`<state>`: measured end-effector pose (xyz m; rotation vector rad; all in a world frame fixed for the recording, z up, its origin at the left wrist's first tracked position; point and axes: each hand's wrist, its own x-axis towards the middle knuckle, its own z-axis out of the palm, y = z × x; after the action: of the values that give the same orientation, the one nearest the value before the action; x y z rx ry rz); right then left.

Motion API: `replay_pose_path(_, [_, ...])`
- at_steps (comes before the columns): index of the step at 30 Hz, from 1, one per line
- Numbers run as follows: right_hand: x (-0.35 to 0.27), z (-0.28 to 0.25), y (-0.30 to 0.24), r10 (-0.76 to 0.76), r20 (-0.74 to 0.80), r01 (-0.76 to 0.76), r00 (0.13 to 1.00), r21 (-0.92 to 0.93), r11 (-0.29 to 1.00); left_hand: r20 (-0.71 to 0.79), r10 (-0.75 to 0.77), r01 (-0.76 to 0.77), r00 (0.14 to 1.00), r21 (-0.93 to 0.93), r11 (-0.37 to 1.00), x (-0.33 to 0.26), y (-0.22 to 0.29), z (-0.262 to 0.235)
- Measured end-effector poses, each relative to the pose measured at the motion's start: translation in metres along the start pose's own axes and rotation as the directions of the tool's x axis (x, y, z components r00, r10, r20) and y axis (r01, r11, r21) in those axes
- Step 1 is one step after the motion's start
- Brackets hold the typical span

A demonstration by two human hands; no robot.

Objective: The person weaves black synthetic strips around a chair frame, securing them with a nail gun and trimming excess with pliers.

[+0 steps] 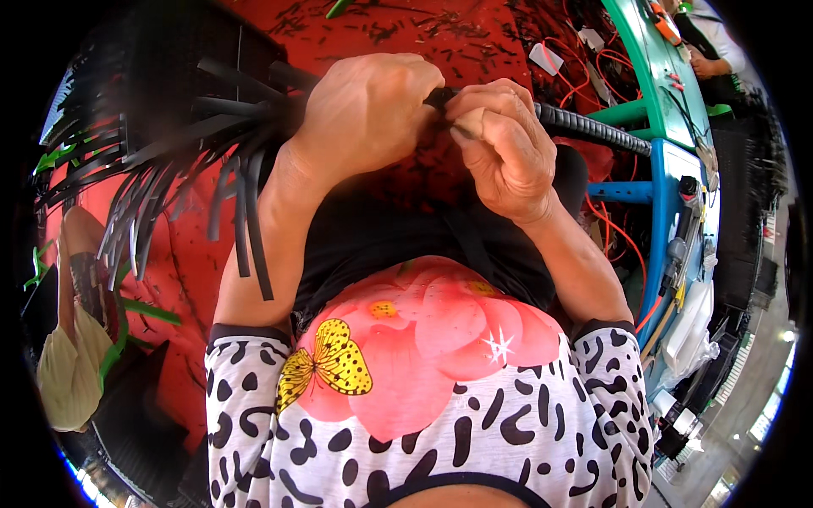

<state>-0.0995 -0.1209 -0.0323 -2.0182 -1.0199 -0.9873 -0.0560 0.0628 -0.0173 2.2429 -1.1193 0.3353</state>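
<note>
My left hand (pixel 368 110) is closed in a fist at the middle of the view, gripping black flat strips (pixel 246 199) whose loose ends fan out to the left and hang down. Beside it, my right hand (pixel 508 144) has its thumb and fingers pinched together on black strip material in the small gap between the hands. The exact piece in that pinch is mostly hidden by the fingers. From behind my right hand, a black rod wrapped in ridged strip (pixel 597 129) runs out to the blue bench at the right.
A blue bench (pixel 669 199) with tools and clear plastic on it stands at the right, against a green table (pixel 656 63). Orange cords trail below. Black scraps litter the red floor (pixel 373 30). Another person's hand (pixel 707 63) is at the upper right; a bare leg shows at the left.
</note>
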Motion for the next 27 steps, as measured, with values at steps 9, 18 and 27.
replay_pose_path(9, [0.004, 0.001, 0.004, -0.059, 0.040, 0.061, 0.997, -0.045, 0.997, -0.004, -0.008, 0.009, 1.000, 0.039, 0.999, 0.001, -0.003, 0.004])
replay_pose_path(18, [0.027, -0.014, 0.005, 0.139, 0.112, -0.150, 0.984, 0.096, 0.984, 0.001, -0.003, 0.003, 1.000, 0.006, 1.000, 0.002, -0.004, 0.002])
replay_pose_path(27, [0.049, -0.015, 0.037, 0.445, 0.430, -0.515, 0.786, 0.056, 0.855, -0.113, -0.071, 0.078, 0.991, 0.062, 0.995, 0.003, 0.005, 0.007])
